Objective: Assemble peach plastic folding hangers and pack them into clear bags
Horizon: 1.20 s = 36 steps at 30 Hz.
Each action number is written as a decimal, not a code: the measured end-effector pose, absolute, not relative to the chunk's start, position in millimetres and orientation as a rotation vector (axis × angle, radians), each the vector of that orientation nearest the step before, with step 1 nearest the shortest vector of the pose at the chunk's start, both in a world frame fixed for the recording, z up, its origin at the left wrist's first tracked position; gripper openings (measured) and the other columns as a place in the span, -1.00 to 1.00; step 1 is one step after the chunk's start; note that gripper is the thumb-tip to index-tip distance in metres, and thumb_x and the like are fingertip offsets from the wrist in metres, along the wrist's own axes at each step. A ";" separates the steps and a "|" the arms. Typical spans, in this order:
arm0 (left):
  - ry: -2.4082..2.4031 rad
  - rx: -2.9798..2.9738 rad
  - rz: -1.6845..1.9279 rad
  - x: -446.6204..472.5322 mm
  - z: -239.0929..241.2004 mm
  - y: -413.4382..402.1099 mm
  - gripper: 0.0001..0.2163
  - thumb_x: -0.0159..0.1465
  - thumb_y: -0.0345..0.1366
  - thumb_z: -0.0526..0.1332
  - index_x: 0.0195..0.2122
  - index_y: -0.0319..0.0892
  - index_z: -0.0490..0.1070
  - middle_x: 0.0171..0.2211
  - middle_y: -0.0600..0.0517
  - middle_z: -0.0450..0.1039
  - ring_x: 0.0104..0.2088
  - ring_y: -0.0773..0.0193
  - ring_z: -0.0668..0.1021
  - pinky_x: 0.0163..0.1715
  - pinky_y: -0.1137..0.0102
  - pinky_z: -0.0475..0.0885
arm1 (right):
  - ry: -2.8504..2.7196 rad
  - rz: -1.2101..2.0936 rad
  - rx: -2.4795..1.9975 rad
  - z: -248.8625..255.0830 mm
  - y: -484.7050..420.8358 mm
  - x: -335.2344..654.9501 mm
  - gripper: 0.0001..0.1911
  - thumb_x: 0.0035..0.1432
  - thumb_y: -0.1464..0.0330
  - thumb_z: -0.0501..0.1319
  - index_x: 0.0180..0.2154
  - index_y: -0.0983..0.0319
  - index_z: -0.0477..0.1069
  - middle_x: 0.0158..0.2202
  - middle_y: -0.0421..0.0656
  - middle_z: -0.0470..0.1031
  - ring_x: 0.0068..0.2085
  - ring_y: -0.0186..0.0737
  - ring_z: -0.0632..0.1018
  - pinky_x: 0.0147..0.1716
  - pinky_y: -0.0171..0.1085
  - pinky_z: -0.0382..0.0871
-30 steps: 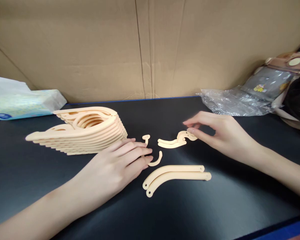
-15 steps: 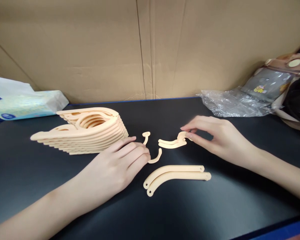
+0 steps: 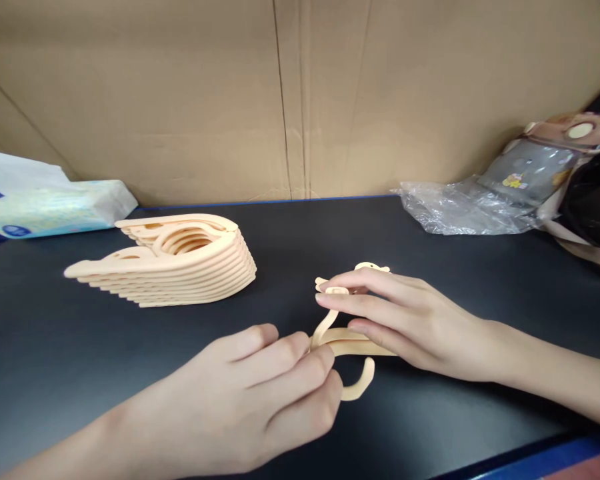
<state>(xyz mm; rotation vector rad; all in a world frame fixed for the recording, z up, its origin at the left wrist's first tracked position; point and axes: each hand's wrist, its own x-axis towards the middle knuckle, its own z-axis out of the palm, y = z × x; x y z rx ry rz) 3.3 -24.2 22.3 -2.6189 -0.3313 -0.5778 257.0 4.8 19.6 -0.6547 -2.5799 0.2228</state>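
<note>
Gripping a pale, cream-coloured hook piece [image 3: 323, 328] around its middle, the person's left hand [image 3: 280, 390] is closed, its fingers curled tightly together over the part they cover. The hook is held above the black tabletop [image 3: 445, 427], in front of the person and between the two hands. Its stem rises from the left fingers to a small, flattened head, while its curved lower end comes out on the near side of the same fingers and bends upward to a rounded tip.

The right hand [image 3: 427, 320] comes in from the other side, partly open. Its index and middle fingers reach out to the head of the hook and meet it, and its thumb stands apart, lower down, near the stem. Whether those fingers pinch the head or only rest against it, one cannot tell.

Just behind the hook, two long curved bars [image 3: 363, 347] lie side by side on the tabletop, their ends hidden by the hands. Farther back, small cream pieces [image 3: 367, 266] show past the right fingers, one with a dark hole; the hand hides most of them.

To the left, well apart from both hands, stands a neat stack of cream hangers [image 3: 195, 270]. A tissue pack [image 3: 80, 208] sits beyond it. At the far right, a crumpled clear plastic bag [image 3: 450, 208] lies beside a see-through bottle [image 3: 535, 167] with a brown top. Brown cardboard [image 3: 180, 100] rises behind everything.
</note>
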 end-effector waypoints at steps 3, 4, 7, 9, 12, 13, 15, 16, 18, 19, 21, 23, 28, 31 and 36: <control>-0.328 -2.653 -0.557 5.1 21.6 -23.8 -0.71 0.46 -0.44 -0.04 -0.20 -0.08 0.47 -0.17 0.14 0.55 -0.15 0.27 0.42 -0.26 0.34 0.24 | -2.546 0.280 -0.670 18.1 3.2 258.3 -0.62 0.39 0.43 0.05 0.19 0.18 0.33 0.07 -0.07 0.45 -0.05 -0.30 0.52 -0.09 -0.32 0.44; -0.330 -2.661 -0.559 5.8 21.1 -23.1 -0.69 0.46 -0.44 -0.06 -0.20 -0.08 0.47 -0.17 0.14 0.56 -0.15 0.26 0.42 -0.26 0.33 0.24 | -2.538 0.264 -0.667 18.0 3.2 258.8 -0.64 0.39 0.43 0.06 0.17 0.18 0.35 0.04 -0.08 0.45 -0.08 -0.30 0.52 -0.12 -0.31 0.44; -0.333 -2.680 -0.574 7.4 19.8 -21.4 -0.65 0.47 -0.46 -0.10 -0.21 -0.08 0.47 -0.19 0.13 0.56 -0.16 0.26 0.43 -0.26 0.32 0.24 | -2.522 0.209 -0.638 19.2 3.9 258.8 -0.71 0.38 0.41 0.08 0.06 0.23 0.43 -0.06 -0.08 0.49 -0.13 -0.29 0.52 -0.16 -0.30 0.43; -0.327 -2.692 -0.574 7.6 19.5 -21.7 -0.63 0.47 -0.46 -0.12 -0.21 -0.08 0.47 -0.19 0.14 0.56 -0.18 0.27 0.43 -0.26 0.32 0.24 | -2.522 0.193 -0.626 20.3 4.2 257.8 -0.76 0.39 0.41 0.07 -0.03 0.26 0.47 -0.13 -0.09 0.51 -0.18 -0.29 0.51 -0.19 -0.30 0.41; -0.331 -2.710 -0.551 6.3 20.2 -24.8 -0.61 0.47 -0.47 -0.15 -0.19 -0.07 0.48 -0.17 0.15 0.55 -0.18 0.27 0.44 -0.26 0.32 0.26 | -2.547 0.142 -0.626 21.2 3.9 255.8 -0.76 0.41 0.39 0.05 -0.13 0.27 0.48 -0.21 -0.10 0.49 -0.26 -0.31 0.48 -0.27 -0.32 0.38; -0.323 -2.713 -0.542 5.6 20.6 -26.3 -0.60 0.47 -0.47 -0.16 -0.19 -0.06 0.48 -0.16 0.15 0.55 -0.17 0.27 0.44 -0.27 0.31 0.26 | -2.554 0.107 -0.620 21.3 3.6 255.4 -0.76 0.41 0.38 0.04 -0.16 0.26 0.48 -0.23 -0.11 0.48 -0.29 -0.32 0.47 -0.30 -0.33 0.37; -0.301 -2.708 -0.523 4.6 21.7 -29.1 -0.58 0.46 -0.49 -0.16 -0.18 -0.04 0.49 -0.15 0.16 0.55 -0.14 0.28 0.44 -0.27 0.31 0.26 | -2.561 0.022 -0.599 21.2 3.3 254.9 -0.76 0.41 0.38 0.04 -0.19 0.25 0.47 -0.27 -0.12 0.46 -0.32 -0.32 0.45 -0.34 -0.33 0.34; -0.289 -2.701 -0.514 4.3 22.3 -30.1 -0.58 0.46 -0.50 -0.17 -0.17 -0.03 0.49 -0.15 0.17 0.54 -0.13 0.29 0.44 -0.27 0.31 0.26 | -2.562 -0.011 -0.587 21.2 3.2 254.7 -0.77 0.41 0.38 0.04 -0.19 0.25 0.47 -0.28 -0.12 0.45 -0.33 -0.32 0.44 -0.35 -0.34 0.33; -0.289 -2.690 -0.502 4.5 23.3 -31.2 -0.57 0.46 -0.51 -0.17 -0.16 -0.03 0.49 -0.14 0.18 0.54 -0.12 0.30 0.44 -0.27 0.32 0.26 | -2.567 -0.029 -0.582 21.1 3.5 254.5 -0.77 0.41 0.38 0.04 -0.19 0.26 0.46 -0.29 -0.12 0.45 -0.34 -0.32 0.43 -0.35 -0.33 0.33; -0.296 -2.689 -0.502 4.8 23.7 -31.2 -0.57 0.46 -0.51 -0.17 -0.15 -0.03 0.48 -0.15 0.18 0.54 -0.11 0.31 0.44 -0.27 0.32 0.26 | -2.570 -0.019 -0.585 21.1 3.7 254.4 -0.77 0.41 0.37 0.04 -0.20 0.26 0.45 -0.29 -0.11 0.45 -0.34 -0.31 0.43 -0.34 -0.33 0.33; -0.320 -2.695 -0.498 5.4 24.2 -30.3 -0.57 0.47 -0.51 -0.18 -0.14 -0.05 0.47 -0.14 0.17 0.54 -0.11 0.31 0.44 -0.26 0.32 0.27 | -2.570 -0.003 -0.592 21.1 4.4 253.9 -0.78 0.40 0.36 0.05 -0.21 0.27 0.45 -0.28 -0.10 0.46 -0.34 -0.31 0.43 -0.33 -0.32 0.34; -0.334 -2.702 -0.505 5.6 24.1 -28.3 -0.57 0.47 -0.51 -0.20 -0.17 -0.07 0.47 -0.13 0.16 0.55 -0.14 0.30 0.44 -0.26 0.33 0.27 | -2.563 -0.029 -0.600 21.4 4.8 253.3 -0.77 0.40 0.36 0.06 -0.22 0.27 0.45 -0.28 -0.10 0.47 -0.35 -0.30 0.43 -0.33 -0.31 0.35; -0.360 -2.707 -0.549 2.4 22.2 -19.1 -0.75 0.47 -0.44 -0.04 -0.17 -0.11 0.43 -0.26 0.11 0.56 -0.24 0.25 0.46 -0.27 0.32 0.27 | -2.518 -0.065 -0.651 23.2 4.8 252.7 -0.79 0.38 0.37 0.09 -0.29 0.28 0.43 -0.33 -0.11 0.48 -0.32 -0.27 0.46 -0.28 -0.28 0.37; -0.395 -2.726 -0.601 -0.5 20.9 -13.7 -0.87 0.43 -0.42 0.09 -0.21 -0.16 0.42 -0.29 0.07 0.53 -0.24 0.21 0.45 -0.26 0.31 0.27 | -2.497 -0.025 -0.660 22.2 4.4 252.3 -0.83 0.36 0.37 0.13 -0.29 0.28 0.41 -0.32 -0.11 0.48 -0.30 -0.26 0.47 -0.25 -0.28 0.38; -0.445 -2.737 -0.697 -1.9 18.4 -10.8 -0.84 0.42 -0.33 0.14 -0.33 -0.17 0.38 -0.32 0.07 0.49 -0.30 0.24 0.43 -0.32 0.33 0.25 | -2.476 0.012 -0.618 16.8 3.5 254.0 -0.83 0.32 0.39 0.17 -0.12 0.34 0.43 -0.20 -0.04 0.55 -0.22 -0.22 0.52 -0.17 -0.23 0.39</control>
